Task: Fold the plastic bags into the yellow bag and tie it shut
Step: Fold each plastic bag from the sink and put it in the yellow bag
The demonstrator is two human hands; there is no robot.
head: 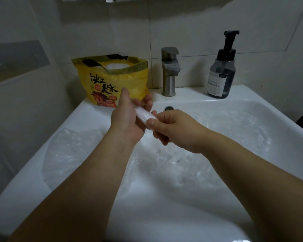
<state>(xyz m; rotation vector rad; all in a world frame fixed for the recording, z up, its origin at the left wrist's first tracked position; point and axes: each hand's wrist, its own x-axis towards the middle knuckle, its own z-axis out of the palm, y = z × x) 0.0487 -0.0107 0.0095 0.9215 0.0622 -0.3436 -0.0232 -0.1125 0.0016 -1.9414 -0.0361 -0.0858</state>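
A white ceramic bathroom sink [252, 95] fills most of the view. Crumpled clear plastic bags lie in it: one draped over the left rim [68, 154], more in the basin [226, 130]. On the back left ledge stands a yellow printed plastic bag [110, 79], its top open and something white inside. To its right are a brushed metal faucet [169, 72] and a dark pump soap bottle [220, 74]. Above the basin, just in front of the yellow bag, the left hand [129, 117] cups a narrow folded strip of clear plastic bag [144, 116], fingers curled round it. The right hand [175, 130] pinches the strip's near end between thumb and fingers.
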